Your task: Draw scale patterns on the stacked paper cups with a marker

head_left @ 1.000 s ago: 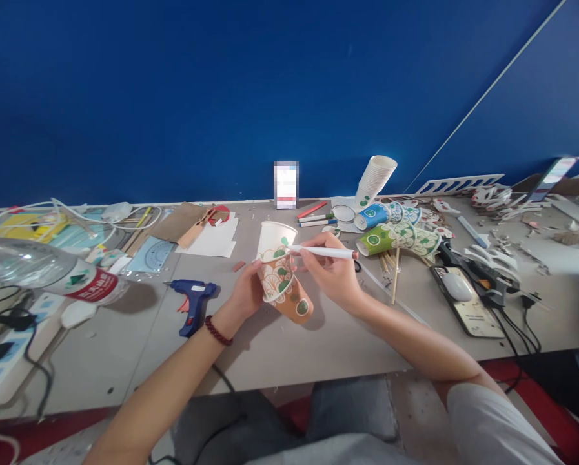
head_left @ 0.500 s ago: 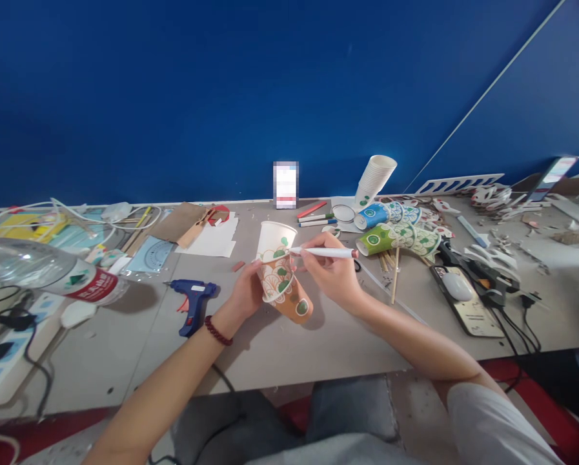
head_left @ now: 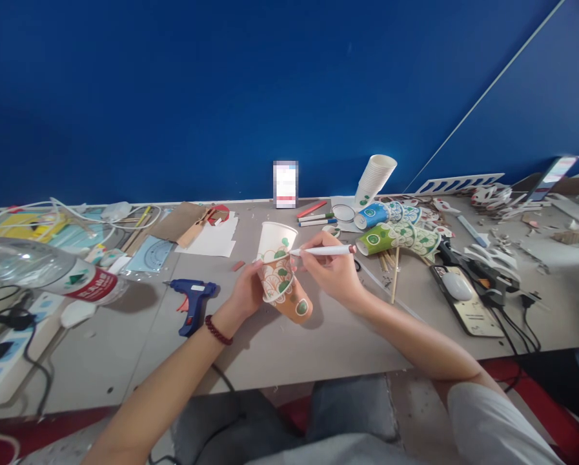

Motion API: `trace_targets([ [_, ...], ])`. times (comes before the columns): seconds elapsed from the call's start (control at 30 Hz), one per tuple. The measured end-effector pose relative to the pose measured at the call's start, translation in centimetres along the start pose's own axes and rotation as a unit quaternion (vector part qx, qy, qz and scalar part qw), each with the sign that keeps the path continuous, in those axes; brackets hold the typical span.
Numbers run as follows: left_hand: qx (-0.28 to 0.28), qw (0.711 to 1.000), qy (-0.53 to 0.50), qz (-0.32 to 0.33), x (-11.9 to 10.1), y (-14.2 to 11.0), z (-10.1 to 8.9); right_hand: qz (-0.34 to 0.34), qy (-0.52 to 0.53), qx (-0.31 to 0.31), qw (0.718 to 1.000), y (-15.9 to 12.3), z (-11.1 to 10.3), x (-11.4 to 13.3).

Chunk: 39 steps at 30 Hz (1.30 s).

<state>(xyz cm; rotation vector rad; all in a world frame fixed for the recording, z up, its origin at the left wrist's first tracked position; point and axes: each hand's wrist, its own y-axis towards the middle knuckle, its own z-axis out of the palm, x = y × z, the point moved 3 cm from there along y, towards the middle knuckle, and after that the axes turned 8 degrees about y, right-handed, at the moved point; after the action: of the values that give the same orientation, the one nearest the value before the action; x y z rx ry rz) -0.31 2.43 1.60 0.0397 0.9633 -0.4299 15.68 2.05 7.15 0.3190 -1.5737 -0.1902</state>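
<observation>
My left hand [head_left: 247, 284] is closed around the left side of a pair of joined paper cups [head_left: 280, 278], white at the top with an orange pattern and green leaves, solid orange at the bottom. The cups lean, with the wide white rim up and the orange base toward the lower right. In my right hand [head_left: 335, 270] is a white marker [head_left: 332, 250] with a red end, pinched between the fingers. Its tip points left and meets the cups' right side, near where one cup enters the other. The fingers of my left hand behind the cups are hidden.
A blue glue gun [head_left: 192, 302] lies left of the cups, near a water bottle [head_left: 51, 271]. Behind are several markers [head_left: 314, 216], a phone [head_left: 286, 184] and a stack of paper cups [head_left: 375, 177]. Green cups [head_left: 398, 239] and a phone under a mouse [head_left: 463, 303] lie right.
The marker's rear end has tipped up slightly, with a small shift of my right hand. My left hand and the cups are nearly unmoved.
</observation>
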Motion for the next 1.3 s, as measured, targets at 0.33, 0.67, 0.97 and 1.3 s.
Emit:
trace_targets([
  [0.33,-0.062,0.995,-0.039,-0.071,0.7,0.0,-1.1,-0.009,0.090,-0.009,0.996,0.0,0.3,-0.4],
  [0.67,-0.024,0.997,-0.062,-0.045,0.6,0.5,-0.8,-0.035,0.094,-0.023,0.995,0.1,0.2,-0.5],
  [0.97,-0.008,1.000,-0.026,-0.009,1.0,0.8,-0.8,-0.011,0.060,-0.003,0.998,0.0,0.5,-1.3],
  [1.3,-0.019,0.999,0.030,0.017,0.7,0.7,-0.8,-0.027,-0.024,-0.020,0.999,0.0,0.0,0.6],
])
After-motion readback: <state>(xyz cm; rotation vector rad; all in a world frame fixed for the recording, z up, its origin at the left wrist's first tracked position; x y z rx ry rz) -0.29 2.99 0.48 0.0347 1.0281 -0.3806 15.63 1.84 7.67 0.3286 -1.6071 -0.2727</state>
